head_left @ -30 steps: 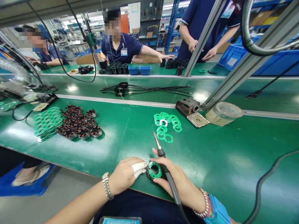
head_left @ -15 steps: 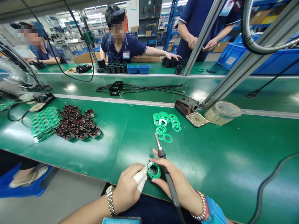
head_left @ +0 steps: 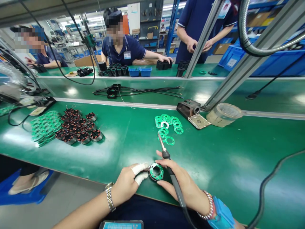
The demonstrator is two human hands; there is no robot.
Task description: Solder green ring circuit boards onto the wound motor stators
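A motor stator (head_left: 152,178) topped by a green ring circuit board (head_left: 160,173) is held near the bench's front edge, its board facing me. My right hand (head_left: 183,181) grips it between thumb and forefinger. The same hand also holds a soldering iron (head_left: 175,184), whose tip points away over the loose rings. My left hand (head_left: 127,181), with white covers on thumb and forefinger, is at the stator's left edge, those two fingertips slightly parted around it. Loose green ring boards (head_left: 169,140) lie beyond the iron's tip.
Wound stators (head_left: 83,136) and a stack of green boards (head_left: 46,128) lie left. Behind the rings stand an iron holder (head_left: 189,108), a sponge tray (head_left: 199,121) and a clear tub (head_left: 224,114). A metal post (head_left: 228,70) slants upward. Several co-workers are across the bench.
The stator has tilted and shifted slightly up and left. My left fingers have spread a little and drawn back leftward along its edge. The soldering iron remains in my right hand.
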